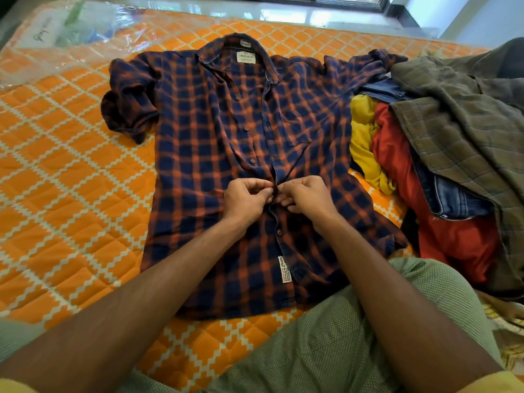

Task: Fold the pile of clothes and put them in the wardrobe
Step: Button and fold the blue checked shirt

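Observation:
A navy and orange checked shirt [215, 143] lies face up on the orange quilted mattress [71, 194], collar at the far end, its left sleeve bunched beside it. My left hand [245, 198] and my right hand [307, 195] meet at the shirt's front placket, each pinching the fabric edge around a button at mid-height. The placket above my hands lies open. To the right sits a pile of clothes: an olive checked garment [459, 129] on top, with red [397, 165], yellow [361, 129] and blue denim [450, 199] pieces under it.
My knee in green checked cloth [354, 336] rests on the mattress at the near edge. A clear plastic cover [71, 26] lies over the far left corner. Glossy floor and a window frame [351, 4] lie beyond the mattress.

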